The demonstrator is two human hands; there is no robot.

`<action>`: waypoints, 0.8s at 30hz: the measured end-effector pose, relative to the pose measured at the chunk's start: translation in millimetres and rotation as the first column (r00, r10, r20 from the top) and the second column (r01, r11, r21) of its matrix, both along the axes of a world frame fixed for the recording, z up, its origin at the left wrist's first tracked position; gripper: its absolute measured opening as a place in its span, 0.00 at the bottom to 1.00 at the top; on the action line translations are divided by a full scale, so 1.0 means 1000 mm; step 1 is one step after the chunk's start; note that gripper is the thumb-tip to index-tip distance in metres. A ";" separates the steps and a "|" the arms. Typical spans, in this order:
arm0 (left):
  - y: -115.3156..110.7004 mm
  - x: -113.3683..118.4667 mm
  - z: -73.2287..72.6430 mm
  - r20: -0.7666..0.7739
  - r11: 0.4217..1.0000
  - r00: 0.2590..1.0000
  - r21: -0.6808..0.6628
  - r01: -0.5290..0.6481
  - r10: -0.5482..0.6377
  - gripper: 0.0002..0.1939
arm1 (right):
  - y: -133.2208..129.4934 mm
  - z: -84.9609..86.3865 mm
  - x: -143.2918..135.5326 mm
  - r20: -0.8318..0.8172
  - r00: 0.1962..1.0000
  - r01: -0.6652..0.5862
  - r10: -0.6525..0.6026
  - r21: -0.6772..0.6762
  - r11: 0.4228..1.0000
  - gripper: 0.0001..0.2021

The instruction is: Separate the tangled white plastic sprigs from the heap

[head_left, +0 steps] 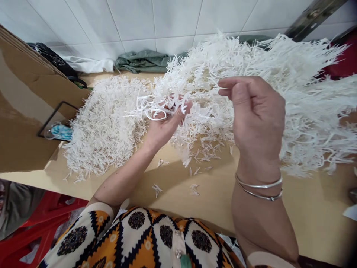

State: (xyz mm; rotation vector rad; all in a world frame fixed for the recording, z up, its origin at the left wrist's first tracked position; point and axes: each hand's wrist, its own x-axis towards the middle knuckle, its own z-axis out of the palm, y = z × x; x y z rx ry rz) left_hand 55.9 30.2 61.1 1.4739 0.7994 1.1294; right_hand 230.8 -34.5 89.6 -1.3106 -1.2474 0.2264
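Note:
A bundle of white, thin, branched plastic-looking strands (150, 108) lies in my left hand (167, 124), whose fingers are curled around it, partly hidden by the strands. My right hand (256, 100) is raised to the right of it, thumb drawn in against the fingers, which point left. Whether a thin strand sits between those fingertips is too small to make out. Behind and below my right hand spreads a large heap of longer white branched strands (306, 123). Left of my left hand lies a heap of short white pieces (106, 123).
A cardboard box (28, 111) stands at the left, with a blue-white item (61, 132) beside it. Green cloth (139, 61) and white cloth (89, 64) lie along the tiled wall (175, 18). Loose white pieces (195, 189) dot the wooden table (173, 178). A red stool (41, 227) is at lower left.

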 end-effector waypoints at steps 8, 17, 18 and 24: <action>0.001 0.001 0.010 0.055 0.998 0.998 0.041 0.036 -0.039 0.25 | -0.005 0.009 -0.006 0.093 0.963 -0.233 0.253 -0.182 0.955 0.05; 0.005 0.001 0.002 0.108 0.989 0.991 0.128 0.069 -0.083 0.19 | 0.000 0.000 -0.007 0.199 0.976 -0.054 0.087 -0.166 0.985 0.08; 0.005 0.002 0.000 0.098 0.986 0.990 0.139 0.092 -0.106 0.19 | 0.002 -0.003 -0.006 0.214 0.975 -0.020 0.054 -0.160 0.987 0.08; 0.005 0.001 -0.006 0.059 0.989 0.995 0.133 0.071 -0.079 0.19 | 0.005 -0.008 -0.006 0.166 0.983 -0.046 0.076 -0.177 0.983 0.04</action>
